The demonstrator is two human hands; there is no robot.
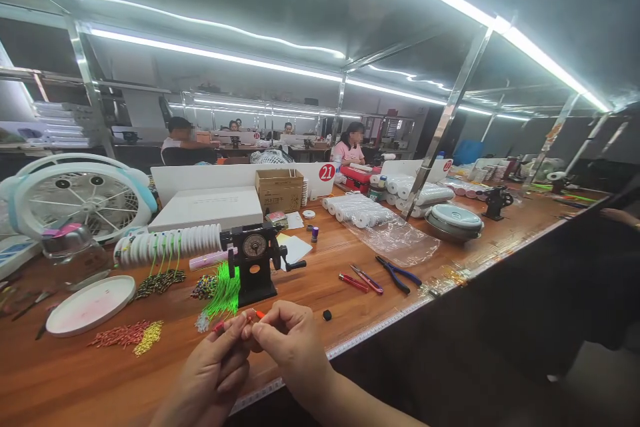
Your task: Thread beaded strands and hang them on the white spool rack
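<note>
L hand & R hand both pinch a small red-orange piece above surface nr front edge, prob. for steadiness; red pile sits L, likely for quick reach.

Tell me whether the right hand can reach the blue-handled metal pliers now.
Likely yes: nothing tall stands between the right hand and the pliers, though it appears busy with a small orange piece.

- Red round sign on white panel: number "21", legible.
- Red round sign on next panel to the right: number not clearly legible.
- Cardboard box: dark printing on front, illegible.
- Dial on black hand-crank machine: markings too small to read.
</note>
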